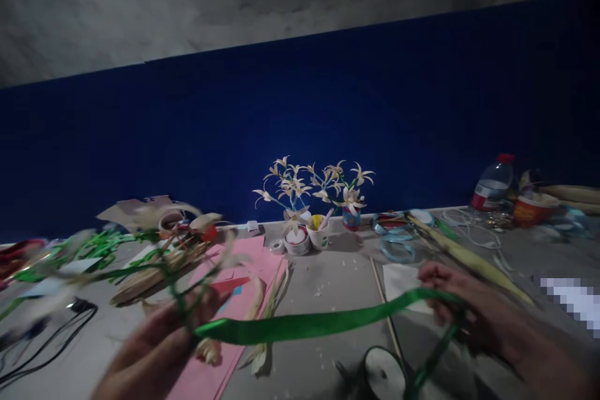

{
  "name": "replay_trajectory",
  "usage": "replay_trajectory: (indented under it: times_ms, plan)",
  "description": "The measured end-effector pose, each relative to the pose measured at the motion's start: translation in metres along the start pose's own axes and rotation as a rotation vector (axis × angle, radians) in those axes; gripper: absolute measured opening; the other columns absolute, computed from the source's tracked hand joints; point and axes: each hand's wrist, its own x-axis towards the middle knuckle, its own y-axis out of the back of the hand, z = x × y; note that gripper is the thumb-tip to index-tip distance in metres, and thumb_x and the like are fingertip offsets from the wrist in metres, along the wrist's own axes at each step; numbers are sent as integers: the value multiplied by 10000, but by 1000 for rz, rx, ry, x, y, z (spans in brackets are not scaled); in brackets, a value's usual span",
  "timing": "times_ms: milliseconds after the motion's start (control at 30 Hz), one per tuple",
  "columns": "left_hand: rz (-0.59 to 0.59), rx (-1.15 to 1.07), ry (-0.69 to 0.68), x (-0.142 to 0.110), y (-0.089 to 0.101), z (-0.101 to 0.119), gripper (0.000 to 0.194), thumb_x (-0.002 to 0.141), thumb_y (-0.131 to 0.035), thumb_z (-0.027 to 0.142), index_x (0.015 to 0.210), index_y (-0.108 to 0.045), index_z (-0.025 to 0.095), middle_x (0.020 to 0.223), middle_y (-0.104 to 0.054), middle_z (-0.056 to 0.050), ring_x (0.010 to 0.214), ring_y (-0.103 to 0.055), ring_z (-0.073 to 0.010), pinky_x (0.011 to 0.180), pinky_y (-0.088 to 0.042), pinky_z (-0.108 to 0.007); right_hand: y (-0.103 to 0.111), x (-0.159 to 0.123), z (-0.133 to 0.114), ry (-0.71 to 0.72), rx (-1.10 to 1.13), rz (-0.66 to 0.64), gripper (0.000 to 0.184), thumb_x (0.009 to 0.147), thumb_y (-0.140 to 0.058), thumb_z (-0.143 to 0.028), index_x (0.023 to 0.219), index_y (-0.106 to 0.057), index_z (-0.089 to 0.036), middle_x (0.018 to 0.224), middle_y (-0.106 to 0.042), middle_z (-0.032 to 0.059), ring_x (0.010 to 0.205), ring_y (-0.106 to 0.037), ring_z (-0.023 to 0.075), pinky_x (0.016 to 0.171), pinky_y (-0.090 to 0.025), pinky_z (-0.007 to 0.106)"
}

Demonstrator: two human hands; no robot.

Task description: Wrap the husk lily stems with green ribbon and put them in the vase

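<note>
My left hand (162, 340) is closed on a green-wrapped flower stem (171, 275) whose pale petals blur at the left. From the stem at my left fingers, a green ribbon (300, 327) stretches across to my right hand (473, 312), which is closed on it. Past the right hand the ribbon hangs down toward a spool (384, 374) at the bottom edge. Under the ribbon lie pink paper sheets (206, 365) and pale husk strips (274, 300). A thin stick (387, 306) rests on the table between my hands.
Finished-looking pale flowers (293, 187) stand in small cups (319, 234) at the back. Light blue ribbon (396, 247), a dry yellowish husk (462, 250) and a water bottle (492, 184) are at the right. Green twisted stems (89, 250) and a black cable (51, 337) lie left. A blue partition (300, 106) rises behind.
</note>
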Motion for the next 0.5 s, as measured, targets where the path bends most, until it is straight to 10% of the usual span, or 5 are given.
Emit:
replay_trajectory:
  times_ms: [167,333,500]
  plan:
    - [-465,5,-118,-1,-48,-37,157,730,-781,364,779,-724,226,770,-688,9,783,-598,-167,754,-477,-225,-27,-10,4,163,-243,335,310,771,-574,-411,1011,-623,-221,1160,-638,129,1136,-548,344,969,-425,520]
    - [-647,-8,-135,-11,-79,-49,120,811,-710,313,783,-640,221,810,-604,10,847,-527,-170,812,-419,-241,-79,-60,-23,678,-456,179,214,896,-555,-259,1103,-565,-312,1095,-688,-1,1036,-649,172,905,-510,261]
    - [-714,-104,-105,-20,-92,-54,90,817,-706,285,809,-642,222,818,-612,7,850,-531,-174,803,-405,-255,-120,-66,-40,845,-535,198,386,835,-595,-162,1202,-500,-236,1172,-673,73,1119,-626,209,930,-515,302]
